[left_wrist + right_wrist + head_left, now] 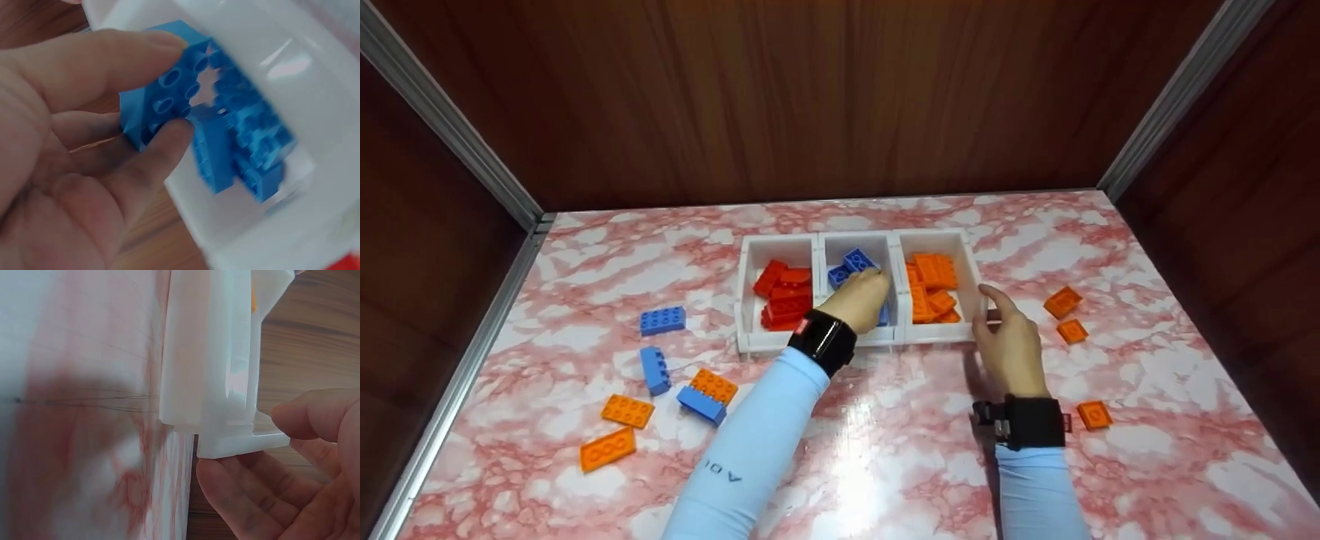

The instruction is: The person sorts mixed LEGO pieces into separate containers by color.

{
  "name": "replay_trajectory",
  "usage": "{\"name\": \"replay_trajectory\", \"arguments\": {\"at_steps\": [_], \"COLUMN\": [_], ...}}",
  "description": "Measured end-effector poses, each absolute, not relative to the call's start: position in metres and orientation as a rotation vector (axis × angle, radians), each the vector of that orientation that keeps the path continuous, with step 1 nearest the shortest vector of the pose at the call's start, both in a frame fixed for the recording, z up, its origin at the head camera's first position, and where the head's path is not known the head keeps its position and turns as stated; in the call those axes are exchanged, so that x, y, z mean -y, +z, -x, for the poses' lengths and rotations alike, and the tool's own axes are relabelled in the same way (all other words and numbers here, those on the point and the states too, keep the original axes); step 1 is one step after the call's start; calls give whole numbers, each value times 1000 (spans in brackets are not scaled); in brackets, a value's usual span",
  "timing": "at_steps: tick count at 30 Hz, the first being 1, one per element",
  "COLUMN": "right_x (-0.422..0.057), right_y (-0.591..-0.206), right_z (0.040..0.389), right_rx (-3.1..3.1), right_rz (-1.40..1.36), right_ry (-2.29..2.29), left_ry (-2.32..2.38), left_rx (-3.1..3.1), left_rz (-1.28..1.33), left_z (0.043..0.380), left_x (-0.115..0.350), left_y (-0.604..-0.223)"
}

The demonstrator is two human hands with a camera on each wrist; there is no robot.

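Note:
My left hand (861, 300) reaches into the middle white bin (898, 296). Between its thumb and fingers it pinches a blue building block (181, 93), hollow underside showing, over other blue blocks (214, 154). In the head view the hand covers most of that bin. My right hand (1011, 346) is at the front right corner of the right-hand bin (937, 334), which holds orange blocks (934, 270). In the right wrist view its thumb and fingers grip the white rim (242, 445) from two sides. Red blocks (789, 304) fill part of the left bin (741, 300).
Blue blocks (662, 320) and orange blocks (628, 411) lie loose on the left of the marbled table (885, 450). Several small orange blocks (1072, 331) lie on the right. Brown panels (825, 97) wall the table at the back and sides.

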State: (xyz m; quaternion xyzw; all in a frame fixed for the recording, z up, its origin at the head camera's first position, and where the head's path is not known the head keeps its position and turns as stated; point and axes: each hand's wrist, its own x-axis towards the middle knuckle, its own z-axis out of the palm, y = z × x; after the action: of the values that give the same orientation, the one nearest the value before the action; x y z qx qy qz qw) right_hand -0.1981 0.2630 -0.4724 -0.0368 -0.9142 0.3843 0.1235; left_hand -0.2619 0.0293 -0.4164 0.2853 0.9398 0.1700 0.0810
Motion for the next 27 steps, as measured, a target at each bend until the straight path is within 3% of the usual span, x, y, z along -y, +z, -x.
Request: {"name": "replay_trajectory", "arguments": {"at_steps": [10, 18, 27], "right_x": [-263, -266, -267], "right_y": [-472, -470, -466], "right_z": [198, 196, 197], "right_rx": [2679, 2694, 2734], "right_rz": [87, 86, 68], "right_ry": [1098, 1092, 1082], "left_ry": [703, 779, 999], "left_rx": [-2778, -2773, -2866], "left_rz": [-792, -827, -813], "left_z": [272, 256, 212], "left_x": [-31, -19, 57], "left_y": [-436, -425, -394]}}
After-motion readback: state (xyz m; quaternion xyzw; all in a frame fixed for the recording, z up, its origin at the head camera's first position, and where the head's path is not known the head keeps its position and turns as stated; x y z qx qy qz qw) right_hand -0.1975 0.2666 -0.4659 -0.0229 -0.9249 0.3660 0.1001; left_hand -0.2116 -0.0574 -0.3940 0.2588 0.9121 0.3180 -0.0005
